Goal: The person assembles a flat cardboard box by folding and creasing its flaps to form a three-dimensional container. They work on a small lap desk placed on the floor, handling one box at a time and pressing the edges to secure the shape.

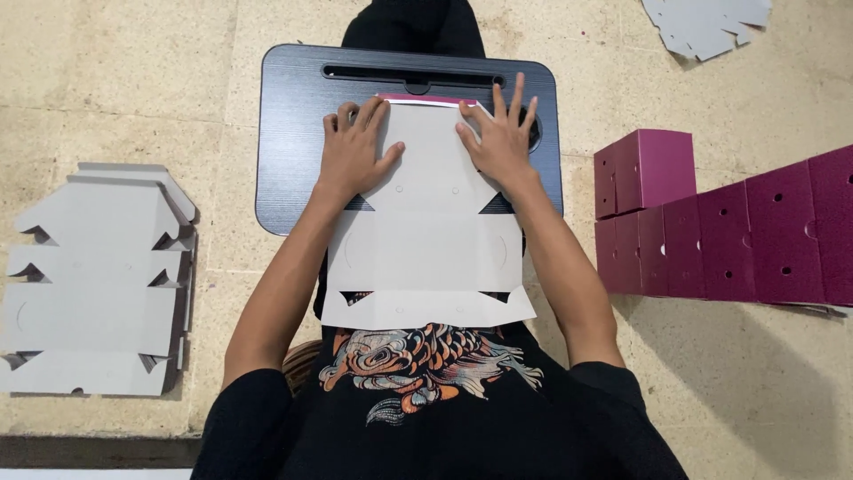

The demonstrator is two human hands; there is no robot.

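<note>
Early on w/ this one: both hands, left hand & right hand, spread flat pressing the top flap of the unfolded box blank at 12 o'clock on the lap desk; folded magenta boxes at 3, flat stack at 9.

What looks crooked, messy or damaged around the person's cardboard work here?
Little stands out. The flat cardboard sheet lies square on the dark lap tray under the left hand and right hand. Only the grey stack on the floor is slightly fanned, its edges uneven.

flat carton blank on lap desk, stack left, boxes right
</note>
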